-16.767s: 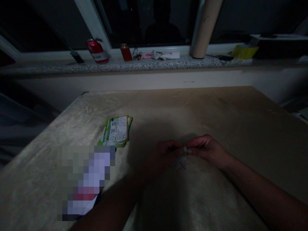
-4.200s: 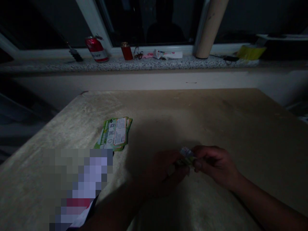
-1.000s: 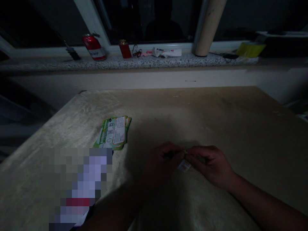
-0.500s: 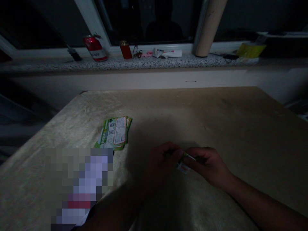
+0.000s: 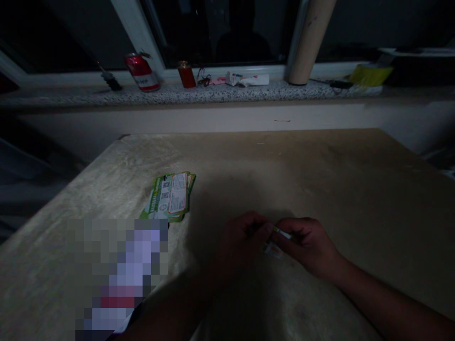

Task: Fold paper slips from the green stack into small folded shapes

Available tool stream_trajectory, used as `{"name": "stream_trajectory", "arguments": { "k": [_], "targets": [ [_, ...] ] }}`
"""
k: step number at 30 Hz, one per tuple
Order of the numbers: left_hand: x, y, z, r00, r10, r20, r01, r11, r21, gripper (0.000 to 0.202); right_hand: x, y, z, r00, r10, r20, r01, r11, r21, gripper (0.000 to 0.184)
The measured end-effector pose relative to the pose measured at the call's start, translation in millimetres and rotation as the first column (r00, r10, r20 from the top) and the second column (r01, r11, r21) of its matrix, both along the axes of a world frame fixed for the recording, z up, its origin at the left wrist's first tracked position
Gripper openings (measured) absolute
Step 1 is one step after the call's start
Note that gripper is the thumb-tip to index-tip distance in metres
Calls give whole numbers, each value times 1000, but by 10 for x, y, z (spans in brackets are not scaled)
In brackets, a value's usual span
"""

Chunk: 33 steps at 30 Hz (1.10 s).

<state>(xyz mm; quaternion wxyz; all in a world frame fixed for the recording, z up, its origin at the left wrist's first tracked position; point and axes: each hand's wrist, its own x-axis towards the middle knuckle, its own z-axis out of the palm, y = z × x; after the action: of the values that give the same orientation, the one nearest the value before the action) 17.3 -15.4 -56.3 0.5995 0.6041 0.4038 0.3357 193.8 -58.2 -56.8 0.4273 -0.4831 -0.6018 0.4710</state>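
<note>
In dim light, my left hand (image 5: pixel 241 239) and my right hand (image 5: pixel 307 244) meet just above a pale table (image 5: pixel 320 175). Both pinch a small folded paper slip (image 5: pixel 275 242), white and green with a red mark, held between the fingertips of the two hands. The fingers of both hands are curled round it. A stack of green printed cards (image 5: pixel 170 196) lies on the table to the left of my left hand, apart from it.
A blurred-out patch (image 5: pixel 121 274) covers something at the table's front left. Behind the table runs a speckled windowsill (image 5: pixel 213 94) with a tilted red can (image 5: pixel 142 72), a small red lighter (image 5: pixel 186 75), a crumpled wrapper (image 5: pixel 247 79), a cardboard tube (image 5: pixel 307 42) and a yellow packet (image 5: pixel 369 75).
Both hands stay together over the same spot. The slip has been turned and folded slightly between the fingertips; its white part now hangs lower under my right thumb.
</note>
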Motion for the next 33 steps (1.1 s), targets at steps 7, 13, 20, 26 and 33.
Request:
{"name": "stream_trajectory", "arguments": {
  "k": [7, 13, 20, 26, 33],
  "targets": [
    [-18, 19, 41, 996, 93, 6, -94, 995, 47, 23, -48, -14, -65, 981, -31, -193, 3, 990, -143, 33],
    [11, 1, 48, 988, 156, -11, -156, 988, -5, 22, -49, 11, -116, 970, -25, -240, -23, 981, -194, 33],
    [33, -29, 61, 978, 206, 20, -205, 978, -42, 23, -57, 13, -147, 970, -43, -240, -16, 971, -238, 32],
    [23, 17, 18, 964, 252, 81, -249, 967, -47, 26, -88, 3, -137, 968, -26, -251, -31, 975, -220, 32],
    [25, 10, 58, 931, 337, 143, -327, 941, -87, 24, -60, 25, -81, 975, -37, -218, -2, 984, -180, 30]
  ]
}}
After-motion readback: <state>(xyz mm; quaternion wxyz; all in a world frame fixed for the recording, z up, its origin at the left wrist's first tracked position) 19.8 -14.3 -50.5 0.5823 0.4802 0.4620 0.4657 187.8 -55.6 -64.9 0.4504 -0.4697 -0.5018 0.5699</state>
